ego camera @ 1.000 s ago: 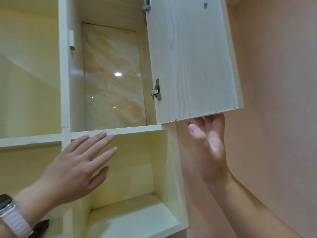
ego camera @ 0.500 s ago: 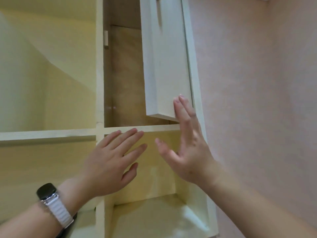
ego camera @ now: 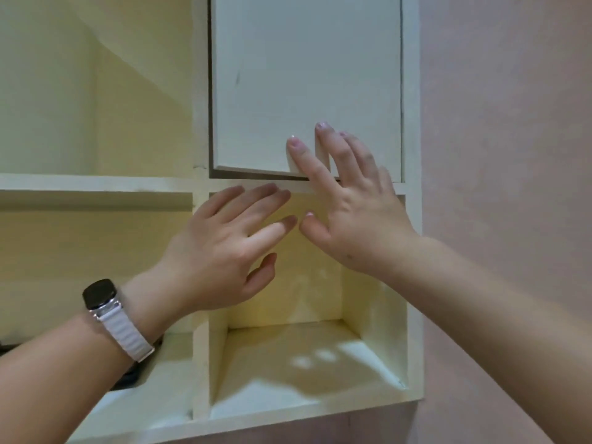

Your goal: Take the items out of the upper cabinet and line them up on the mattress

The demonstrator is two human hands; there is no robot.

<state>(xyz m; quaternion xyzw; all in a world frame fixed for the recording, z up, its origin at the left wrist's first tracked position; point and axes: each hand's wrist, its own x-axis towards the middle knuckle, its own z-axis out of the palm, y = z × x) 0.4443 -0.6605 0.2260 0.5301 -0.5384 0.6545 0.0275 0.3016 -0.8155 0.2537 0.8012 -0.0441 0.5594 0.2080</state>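
Note:
The upper cabinet's white door (ego camera: pixel 304 81) is almost flush with its frame, with a thin dark gap along its left and bottom edges. My right hand (ego camera: pixel 349 216) lies flat against the door's lower right part, fingers spread, holding nothing. My left hand (ego camera: pixel 224 251), with a watch on a white strap at the wrist, hovers open just below the door in front of the lower cubby. No items from the cabinet are in view, and neither is the mattress.
The pale wooden shelf unit (ego camera: pixel 198 363) has open cubbies below (ego camera: pixel 301 357) and to the left (ego camera: pixel 96 91). A dark object (ego camera: pixel 128 378) lies in the lower left cubby behind my wrist. A pink wall (ego camera: pixel 512 123) runs along the right.
The cabinet door swung from wide open to nearly shut, pushed by my right hand, which moved from its lower edge onto its front face. My left hand stayed open below it.

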